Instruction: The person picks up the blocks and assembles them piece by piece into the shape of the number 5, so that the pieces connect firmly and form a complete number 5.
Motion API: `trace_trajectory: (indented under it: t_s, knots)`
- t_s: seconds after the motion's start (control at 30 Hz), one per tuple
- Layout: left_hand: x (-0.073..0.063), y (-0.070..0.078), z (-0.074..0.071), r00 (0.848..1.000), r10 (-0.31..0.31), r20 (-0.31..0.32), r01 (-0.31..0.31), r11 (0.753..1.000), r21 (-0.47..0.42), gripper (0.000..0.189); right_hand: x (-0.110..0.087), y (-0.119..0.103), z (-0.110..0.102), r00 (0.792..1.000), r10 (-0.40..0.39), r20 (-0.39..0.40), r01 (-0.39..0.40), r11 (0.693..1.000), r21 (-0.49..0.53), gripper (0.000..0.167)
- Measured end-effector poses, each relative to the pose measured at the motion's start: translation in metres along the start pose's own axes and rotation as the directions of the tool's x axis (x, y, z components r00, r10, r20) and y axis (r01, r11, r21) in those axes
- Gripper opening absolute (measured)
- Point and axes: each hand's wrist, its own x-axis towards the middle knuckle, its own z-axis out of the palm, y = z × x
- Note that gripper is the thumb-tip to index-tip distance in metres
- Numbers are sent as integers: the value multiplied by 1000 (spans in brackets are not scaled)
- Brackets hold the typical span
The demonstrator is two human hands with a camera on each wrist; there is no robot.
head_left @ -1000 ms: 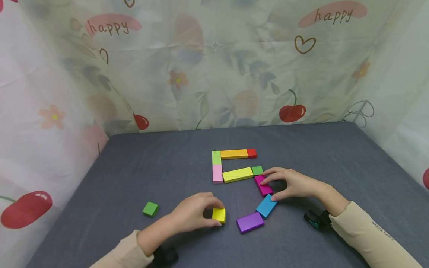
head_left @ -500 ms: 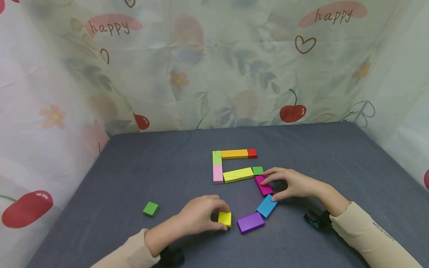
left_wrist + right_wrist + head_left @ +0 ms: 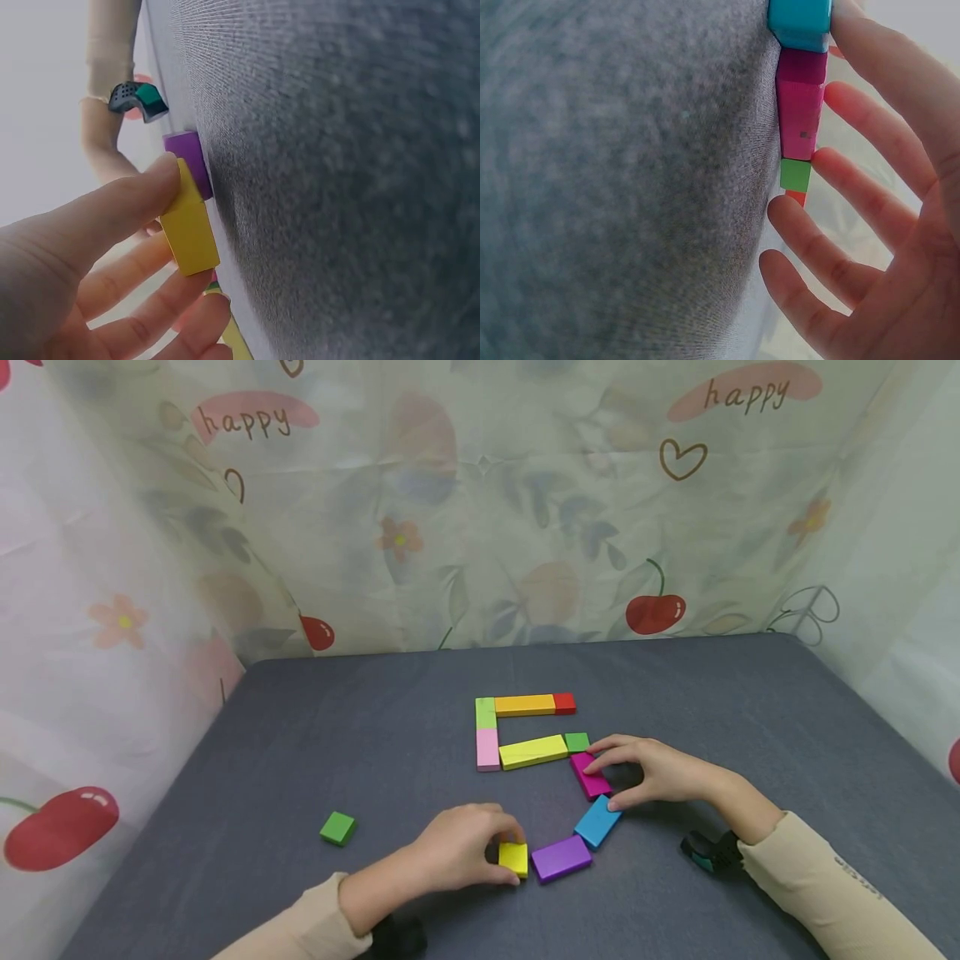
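Note:
My left hand pinches a small yellow block between thumb and fingers. The block stands just left of the purple block, and the left wrist view shows the purple one right behind the held yellow block. My right hand rests with loosely spread fingers at the magenta block and the thumb at the blue block. In the right wrist view the fingers lie fairly straight along the magenta block, with the thumb beside the blue block.
Further back, a line of blocks runs from red through orange, light green, pink and long yellow to green. Another green block lies alone at left. A printed curtain encloses the grey table.
My left hand has slid the small yellow block rightward and slightly nearer to me, up close to the purple block. The right hand has stayed in place.

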Motion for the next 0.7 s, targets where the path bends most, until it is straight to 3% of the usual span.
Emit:
trace_trajectory:
  t_s: [0.7]
  knots:
    - [3,3,2,999,16,29,-16,1000,21,35,3,3,1,1000,21,10,-21,1000,12,45]
